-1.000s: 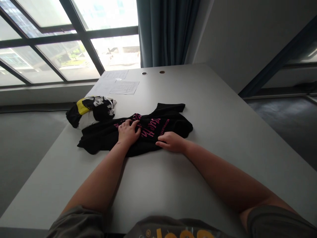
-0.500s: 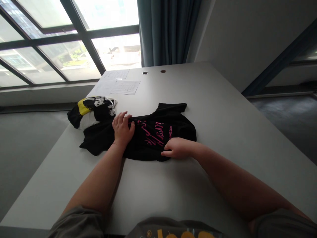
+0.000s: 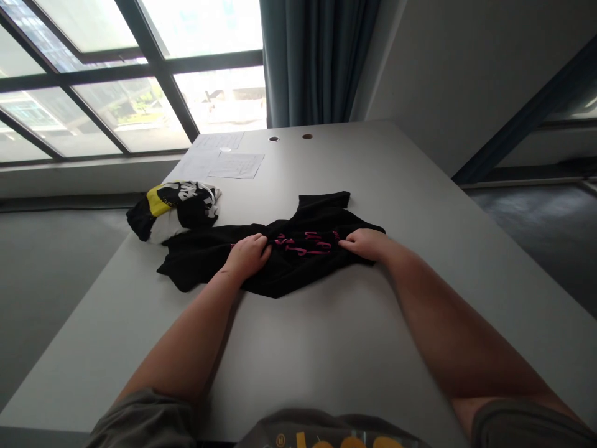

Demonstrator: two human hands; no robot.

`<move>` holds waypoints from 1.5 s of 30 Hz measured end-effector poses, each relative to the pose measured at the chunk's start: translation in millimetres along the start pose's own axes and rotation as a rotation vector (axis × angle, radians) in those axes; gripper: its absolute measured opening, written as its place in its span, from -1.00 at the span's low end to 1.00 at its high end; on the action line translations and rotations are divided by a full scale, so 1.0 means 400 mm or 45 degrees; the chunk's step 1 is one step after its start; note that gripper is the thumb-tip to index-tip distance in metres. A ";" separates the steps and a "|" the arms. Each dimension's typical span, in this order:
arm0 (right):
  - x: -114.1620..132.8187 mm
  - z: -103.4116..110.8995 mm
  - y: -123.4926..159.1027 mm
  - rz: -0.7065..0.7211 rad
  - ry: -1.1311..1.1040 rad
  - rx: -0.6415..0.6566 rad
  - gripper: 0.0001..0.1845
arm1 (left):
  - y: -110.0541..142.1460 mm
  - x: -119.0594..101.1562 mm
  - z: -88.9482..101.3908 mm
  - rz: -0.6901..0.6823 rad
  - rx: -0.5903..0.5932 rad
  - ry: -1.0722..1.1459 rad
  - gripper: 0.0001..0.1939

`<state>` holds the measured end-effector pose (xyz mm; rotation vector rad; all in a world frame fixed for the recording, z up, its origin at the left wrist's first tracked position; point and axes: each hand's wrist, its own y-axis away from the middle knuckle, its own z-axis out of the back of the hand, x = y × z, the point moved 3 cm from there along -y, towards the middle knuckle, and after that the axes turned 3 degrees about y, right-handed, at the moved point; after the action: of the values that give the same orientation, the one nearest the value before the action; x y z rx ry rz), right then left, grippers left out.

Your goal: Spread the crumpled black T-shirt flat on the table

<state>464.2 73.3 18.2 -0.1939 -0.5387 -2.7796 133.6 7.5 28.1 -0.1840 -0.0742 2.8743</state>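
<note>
Shirt (image 3: 298, 269) at your 12 o'clock on the table (image 3: 303, 361); judged light, soft, limp, not fragile, best held at two spread points. Your left hand (image 3: 249, 256) grips its middle, your right hand (image 3: 366, 243) pinches its 3 o'clock end. Bundle (image 3: 180, 210) at your 11 o'clock crowds the sleeve side; papers (image 3: 237, 165) lie beyond.

Head-worn view, facing forward and down, above table (image 3: 308, 354)

Both hands (image 3: 249, 255) grasping black shirt (image 3: 289, 274) on white table (image 3: 308, 348); cloth bundle (image 3: 175, 211) beside.
</note>
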 end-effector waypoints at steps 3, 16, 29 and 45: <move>-0.049 0.005 -0.013 -0.076 0.015 -0.145 -0.48 | 0.011 -0.042 0.003 0.012 0.075 -0.088 -0.59; -0.091 -0.017 -0.017 -0.033 0.011 -0.764 -0.65 | 0.094 -0.248 0.022 -0.386 0.292 -0.095 -0.54; 0.059 -0.012 0.029 0.464 0.081 -1.007 -0.69 | 0.059 -0.182 0.024 -0.454 -0.180 0.397 -0.65; 0.139 -0.051 -0.009 0.658 -0.049 -0.395 -0.52 | 0.021 -0.146 -0.055 -0.193 -0.043 0.310 -0.58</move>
<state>409.1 54.0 8.7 -0.3931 -0.0434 -2.3358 190.4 -15.3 12.8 -0.5095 -0.0859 2.6789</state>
